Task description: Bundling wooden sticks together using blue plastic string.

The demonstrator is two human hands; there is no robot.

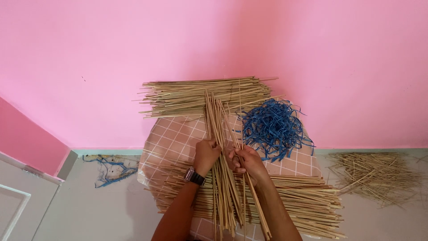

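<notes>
Held sticks (221, 147): thin pale sticks in a loose sheaf, running upright between the two hands, tips fanning out toward the wall, lower ends crossing the near pile.
Left hand (206, 155): closed around the left side of the held sticks, about midway along them; dark wristwatch (195, 176) on the wrist.
Right hand (248, 163): just beside the left hand, fingers curled on the right side of the same sheaf, a few stray sticks passing under the palm and slanting down to the right.
Hands together: side by side, nearly touching, both clamped on the sheaf.
Near pile (303, 201): flat layer of like sticks lying crosswise beneath the hands and forearms, spreading out to the right.
Far pile (200, 96): second crosswise stack of sticks against the wall, beyond the sheaf's tips.
Sheet (171, 136): peach cloth with a white grid, spread on the floor beneath both piles, bare between them.
Blue strips (274, 127): tangled heap of blue strips on the sheet, just right of the sheaf, above the right hand.
Loose scraps (379, 176): scattered thin stick bits on the floor, well to the right.
Blue strands (111, 172): a few on the floor at left.
Wall (89, 53): plain pink.
</notes>
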